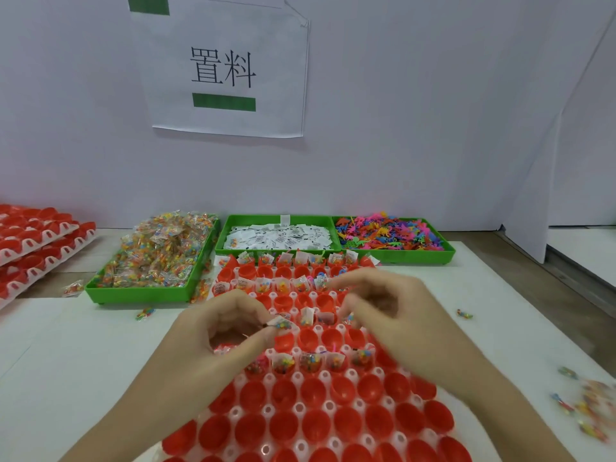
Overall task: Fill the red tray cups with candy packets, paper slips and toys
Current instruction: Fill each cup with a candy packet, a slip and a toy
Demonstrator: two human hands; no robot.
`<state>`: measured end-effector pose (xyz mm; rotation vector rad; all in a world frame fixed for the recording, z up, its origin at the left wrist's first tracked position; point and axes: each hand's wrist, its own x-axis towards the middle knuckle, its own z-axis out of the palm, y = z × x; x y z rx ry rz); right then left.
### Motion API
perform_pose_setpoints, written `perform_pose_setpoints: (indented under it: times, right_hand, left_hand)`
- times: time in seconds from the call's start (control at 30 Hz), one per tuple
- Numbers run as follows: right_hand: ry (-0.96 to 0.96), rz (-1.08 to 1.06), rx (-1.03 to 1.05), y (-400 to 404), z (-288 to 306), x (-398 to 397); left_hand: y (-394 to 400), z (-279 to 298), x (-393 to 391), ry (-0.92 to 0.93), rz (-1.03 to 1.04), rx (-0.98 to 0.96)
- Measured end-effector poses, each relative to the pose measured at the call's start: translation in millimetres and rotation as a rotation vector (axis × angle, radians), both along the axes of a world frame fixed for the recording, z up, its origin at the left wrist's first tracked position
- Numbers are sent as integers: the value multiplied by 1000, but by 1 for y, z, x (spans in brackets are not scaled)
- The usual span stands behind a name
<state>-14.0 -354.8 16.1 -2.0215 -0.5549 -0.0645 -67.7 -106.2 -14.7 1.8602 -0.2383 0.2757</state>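
The red tray [320,405] is lying on the table [83,345] directly in front of the person, its far rows already being occupied by packets and slips while the near rows are showing bare cups. A candy packet [282,325] with a paper slip is being pinched between the fingers [266,328] of the left hand [213,331] above a mid-tray cup. The right hand [383,305] is being held over the neighbouring cups with its fingers curled; because of blur, whether anything is being held cannot be told. For a clean placement, the packet is probably best being lowered upright into one bare cup, clear of filled neighbours. Beyond the tray, three green bins are being kept: candy packets [156,255], paper slips [276,236] and toys [390,233]. Spare red trays [36,238] are stacked far left. Loose packets [586,405] are lying scattered near the right edge.
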Motion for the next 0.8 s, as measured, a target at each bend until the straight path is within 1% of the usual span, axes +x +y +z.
perform_pose_setpoints:
  times: [0.07, 0.13, 0.3, 0.47, 0.63, 0.8]
  right_hand:
    - [-36, -127, -31, -14, 6, 23]
    - [-56, -222, -105, -26, 12, 51]
    - [-59, -318, -274, -37, 17, 120]
    - [-121, -281, -509, -23, 7, 177]
    - [-93, -154, -665, 4, -15, 215]
    - [-166, -160, -729, 17, -22, 235]
  left_hand:
    - [3, 2, 2, -1, 12, -9]
    - [5, 3, 4, -12, 40, -26]
    - [9, 6, 5, -41, 95, -45]
    - [10, 4, 6, -38, 104, -18]
    - [11, 0, 7, -55, 127, 1]
    - [14, -4, 9, -74, 133, 31]
